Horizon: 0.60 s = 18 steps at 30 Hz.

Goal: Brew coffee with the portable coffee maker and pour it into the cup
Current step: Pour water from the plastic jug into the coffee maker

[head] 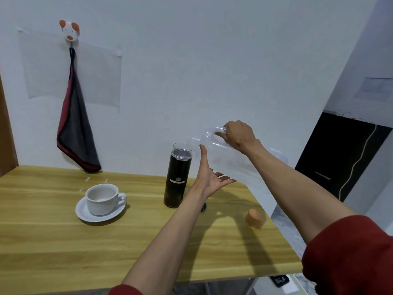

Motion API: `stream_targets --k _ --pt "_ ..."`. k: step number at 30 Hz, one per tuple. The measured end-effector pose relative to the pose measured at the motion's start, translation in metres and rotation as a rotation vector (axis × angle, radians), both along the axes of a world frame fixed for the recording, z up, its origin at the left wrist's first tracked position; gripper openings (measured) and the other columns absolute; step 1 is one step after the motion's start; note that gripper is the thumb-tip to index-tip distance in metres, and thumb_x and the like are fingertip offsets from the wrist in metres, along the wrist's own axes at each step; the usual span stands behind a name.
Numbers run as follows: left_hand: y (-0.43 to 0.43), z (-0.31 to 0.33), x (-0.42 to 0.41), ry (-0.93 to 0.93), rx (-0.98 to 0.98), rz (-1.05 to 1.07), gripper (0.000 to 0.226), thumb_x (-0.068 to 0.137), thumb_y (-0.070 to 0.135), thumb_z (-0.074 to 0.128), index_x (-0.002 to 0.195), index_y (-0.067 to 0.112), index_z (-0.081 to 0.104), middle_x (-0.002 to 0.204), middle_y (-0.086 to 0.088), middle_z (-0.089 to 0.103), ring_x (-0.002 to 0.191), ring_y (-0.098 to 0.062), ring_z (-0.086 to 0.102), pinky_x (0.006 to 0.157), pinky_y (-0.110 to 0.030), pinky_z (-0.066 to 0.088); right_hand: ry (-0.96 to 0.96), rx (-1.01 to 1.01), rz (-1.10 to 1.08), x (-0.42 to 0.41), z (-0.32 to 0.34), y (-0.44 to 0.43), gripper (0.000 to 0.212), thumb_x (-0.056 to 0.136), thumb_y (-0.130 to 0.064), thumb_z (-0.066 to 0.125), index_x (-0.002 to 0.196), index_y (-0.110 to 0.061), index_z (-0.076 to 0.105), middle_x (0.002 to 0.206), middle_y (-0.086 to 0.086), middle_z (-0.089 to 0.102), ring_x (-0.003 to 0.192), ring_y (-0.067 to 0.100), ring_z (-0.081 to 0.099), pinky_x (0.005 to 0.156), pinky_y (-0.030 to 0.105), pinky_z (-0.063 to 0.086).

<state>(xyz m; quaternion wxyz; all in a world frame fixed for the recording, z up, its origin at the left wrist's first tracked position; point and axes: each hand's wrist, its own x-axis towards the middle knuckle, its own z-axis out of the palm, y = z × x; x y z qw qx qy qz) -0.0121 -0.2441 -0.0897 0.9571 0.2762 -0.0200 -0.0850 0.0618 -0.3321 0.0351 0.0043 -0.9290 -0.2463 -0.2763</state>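
Observation:
The black portable coffee maker (177, 177) stands upright on the wooden table (53, 241), its clear top open. A clear plastic jug (225, 154) is tipped on its side, mouth over the maker's opening. My right hand (239, 135) grips the jug's handle from above. My left hand (210, 175) supports the jug's underside with fingers spread. A white cup (102, 199) sits empty on a white saucer (85, 216) left of the maker. Whether water is flowing cannot be made out.
An orange cap (255, 218) lies on the table near its right edge. A small dark object (203, 207) peeks from behind my left forearm. A red-and-grey cloth (76, 128) hangs from a wall hook. A black panel (340, 158) stands beyond the table's right edge.

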Motion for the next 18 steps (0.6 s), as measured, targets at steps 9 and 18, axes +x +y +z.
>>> stream_targets --k 9,18 --pt "-0.0022 0.002 0.0012 0.014 -0.042 -0.026 0.114 0.06 0.088 0.065 0.14 0.009 0.048 0.137 -0.021 0.056 0.117 -0.045 0.061 0.093 -0.064 0.051 -0.006 -0.049 -0.025 -0.0004 0.0046 0.0034 0.053 0.099 -0.054 0.05 0.073 -0.008 0.048 0.071 0.007 0.051 0.069 0.032 0.048 0.061 0.031 0.034" --pt "-0.0028 0.0071 -0.0013 0.032 -0.063 -0.018 0.116 0.059 0.088 0.065 0.14 0.007 0.046 0.134 -0.023 0.057 0.118 -0.046 0.06 0.087 -0.063 0.054 0.006 -0.056 -0.021 0.0006 0.0087 0.0058 0.06 0.098 -0.054 0.052 0.059 -0.014 0.03 0.058 0.0 0.038 0.067 0.031 0.045 0.06 0.031 0.031"
